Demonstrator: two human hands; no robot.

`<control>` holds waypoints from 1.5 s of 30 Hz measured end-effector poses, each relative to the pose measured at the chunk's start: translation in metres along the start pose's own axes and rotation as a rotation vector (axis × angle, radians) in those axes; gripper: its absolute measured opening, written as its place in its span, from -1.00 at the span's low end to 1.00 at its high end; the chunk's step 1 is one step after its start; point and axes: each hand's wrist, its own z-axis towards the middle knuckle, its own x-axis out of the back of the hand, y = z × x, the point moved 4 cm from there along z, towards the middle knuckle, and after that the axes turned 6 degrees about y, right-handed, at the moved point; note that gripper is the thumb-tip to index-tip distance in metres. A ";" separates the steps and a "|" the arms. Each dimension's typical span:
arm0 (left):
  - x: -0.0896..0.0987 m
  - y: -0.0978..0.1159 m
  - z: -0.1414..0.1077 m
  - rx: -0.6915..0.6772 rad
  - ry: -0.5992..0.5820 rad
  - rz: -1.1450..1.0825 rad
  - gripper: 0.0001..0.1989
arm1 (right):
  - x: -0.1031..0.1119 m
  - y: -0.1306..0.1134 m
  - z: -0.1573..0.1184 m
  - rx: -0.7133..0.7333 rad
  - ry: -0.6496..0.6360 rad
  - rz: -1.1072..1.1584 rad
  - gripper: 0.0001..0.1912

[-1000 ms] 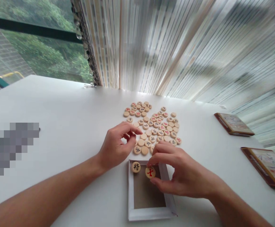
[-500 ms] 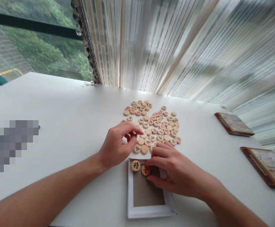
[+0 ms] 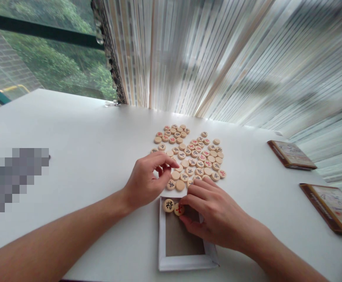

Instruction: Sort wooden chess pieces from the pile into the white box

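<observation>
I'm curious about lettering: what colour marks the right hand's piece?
The mark is red, clearest in head view.

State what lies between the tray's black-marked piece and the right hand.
The head view shows a red-marked piece there, held by the right hand.

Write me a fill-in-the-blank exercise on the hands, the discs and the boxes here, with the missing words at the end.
1. The right hand pinches a disc whose character is painted ____.
2. Beside it, in the far left corner of the white tray, the other disc bears a character painted ____.
3. The curled hand with no disc visible in its grip is the person's ____ one.
4. The number of brown-edged boxes on the right part of the table is ____.

Missing words: red; black; left; two.
</observation>
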 end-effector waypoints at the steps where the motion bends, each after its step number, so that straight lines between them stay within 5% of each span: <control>1: 0.000 0.000 0.000 -0.003 0.002 -0.001 -0.77 | 0.000 0.000 0.000 0.002 0.001 -0.004 -0.89; 30: 0.000 -0.003 -0.002 -0.004 -0.009 0.002 -0.77 | 0.001 -0.004 -0.001 0.077 0.061 -0.075 -0.77; 45: 0.000 -0.005 -0.002 -0.004 -0.012 0.001 -0.78 | 0.000 -0.006 -0.002 0.102 0.054 0.021 -0.89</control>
